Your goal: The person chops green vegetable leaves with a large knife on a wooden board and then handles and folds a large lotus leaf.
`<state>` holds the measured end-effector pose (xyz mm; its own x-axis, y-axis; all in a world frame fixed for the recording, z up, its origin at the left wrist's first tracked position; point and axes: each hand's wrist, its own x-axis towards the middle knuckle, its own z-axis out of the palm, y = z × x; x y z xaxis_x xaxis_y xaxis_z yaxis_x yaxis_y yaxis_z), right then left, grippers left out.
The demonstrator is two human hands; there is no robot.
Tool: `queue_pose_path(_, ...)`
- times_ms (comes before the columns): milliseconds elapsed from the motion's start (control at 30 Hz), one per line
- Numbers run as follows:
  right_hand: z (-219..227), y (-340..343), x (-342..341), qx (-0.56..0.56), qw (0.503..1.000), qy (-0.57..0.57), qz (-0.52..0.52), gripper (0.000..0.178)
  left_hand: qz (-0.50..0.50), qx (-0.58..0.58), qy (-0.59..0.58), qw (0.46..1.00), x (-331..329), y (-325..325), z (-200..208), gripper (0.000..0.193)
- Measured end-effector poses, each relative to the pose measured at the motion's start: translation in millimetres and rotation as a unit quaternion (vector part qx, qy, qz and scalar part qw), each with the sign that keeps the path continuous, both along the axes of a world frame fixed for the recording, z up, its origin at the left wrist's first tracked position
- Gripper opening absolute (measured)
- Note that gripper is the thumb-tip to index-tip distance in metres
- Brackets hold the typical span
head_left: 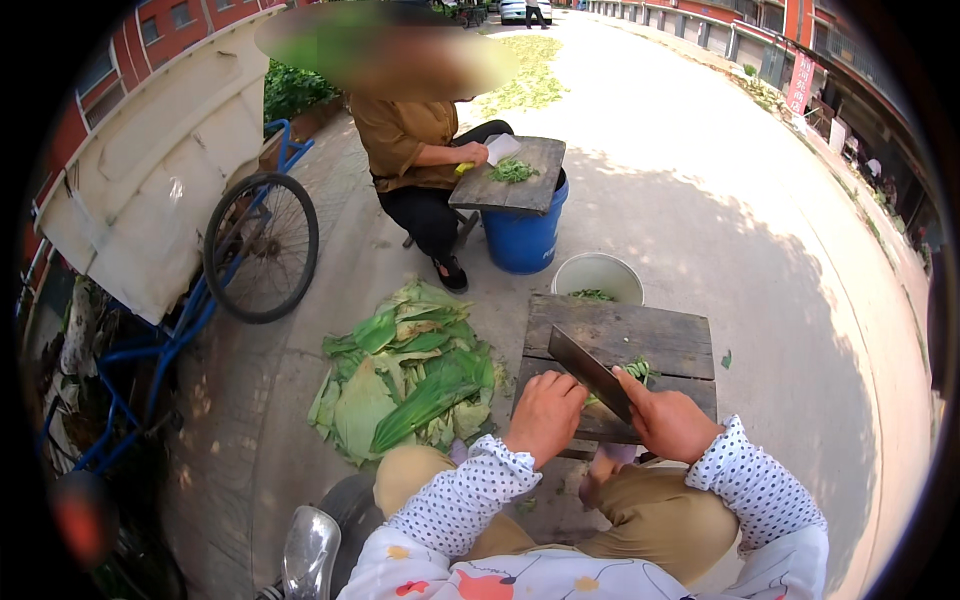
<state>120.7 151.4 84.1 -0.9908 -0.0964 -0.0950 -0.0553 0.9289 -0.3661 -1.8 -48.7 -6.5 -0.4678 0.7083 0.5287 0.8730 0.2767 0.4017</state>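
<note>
Greens (641, 369) are apparently being chopped, right hand (678, 422) gripping cleaver (590, 371), left hand (546, 410) curling alongside, hold unclear. Next stroke's probably needing knuckle clearance.

From where I'm standing, both sleeves (455, 505) are white with small dark polka dots, loose along the forearm and gathered into frilled cuffs (512, 462) at the wrists. Past the elbows, the white top (615, 580) carries a scattered print: red shapes, yellow-orange blossoms, thin dark curving lines. The trousers (655, 515) are plain tan, creased around the knees. The fingers (560, 386) are bare.
</note>
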Motion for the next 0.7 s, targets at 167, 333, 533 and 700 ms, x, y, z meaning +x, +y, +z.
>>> queue_pose_path(167, -13, -2, -9, 0.029, 0.999, 0.013, 0.021, 0.081, 0.002, 0.013, -0.007, 1.0, 3, 6, -5, 0.02)
queue_pose_path(333, -26, 2, -26, 0.017, 0.997, 0.074, 0.014, 0.084, 0.006, 0.034, -0.002, 0.999, 1, 5, -3, 0.017)
queue_pose_path(533, -3, -4, -9, 0.032, 0.997, 0.061, 0.018, 0.084, 0.015, 0.016, 0.007, 1.0, 0, 8, 2, 0.018)
queue_pose_path(700, 5, -6, 5, 0.039, 0.999, 0.016, 0.018, 0.084, 0.012, 0.06, 0.015, 0.998, 0, 11, -9, 0.017)
